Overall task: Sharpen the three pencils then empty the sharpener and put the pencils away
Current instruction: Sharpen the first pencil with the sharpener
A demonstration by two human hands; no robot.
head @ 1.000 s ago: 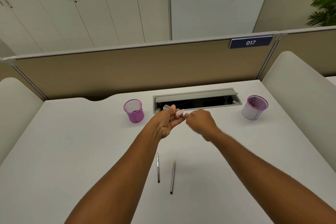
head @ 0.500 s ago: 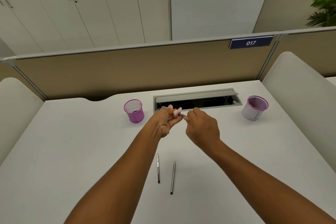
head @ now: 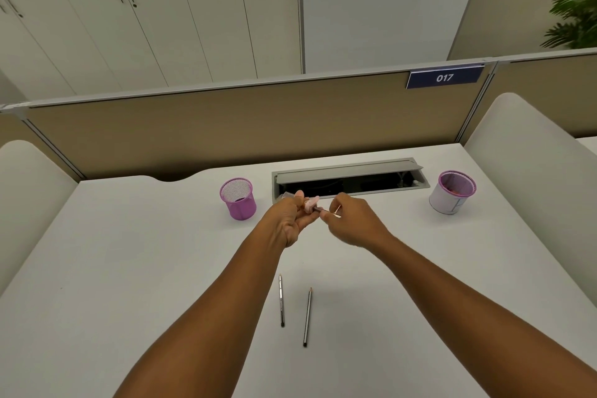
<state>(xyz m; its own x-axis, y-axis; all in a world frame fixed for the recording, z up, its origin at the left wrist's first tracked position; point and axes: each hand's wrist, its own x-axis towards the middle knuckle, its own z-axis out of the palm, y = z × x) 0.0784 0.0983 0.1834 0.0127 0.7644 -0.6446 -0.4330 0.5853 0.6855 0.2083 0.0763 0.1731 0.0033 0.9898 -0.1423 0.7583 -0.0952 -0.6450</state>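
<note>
Pink sharpener (head: 310,203) gripped steady in your left hand (head: 292,220), turn the pencil (head: 328,211) your right hand (head: 350,223) pinches evenly, pressing lightly.

Near the frame's centre, the left hand (head: 292,220) is covering most of the pink sharpener (head: 310,204). The right hand (head: 350,220) is hiding nearly all of the pencil (head: 326,211) it is pinching; its tip is sitting out of sight. The plant (head: 575,19) is being cropped at upper right.
</note>
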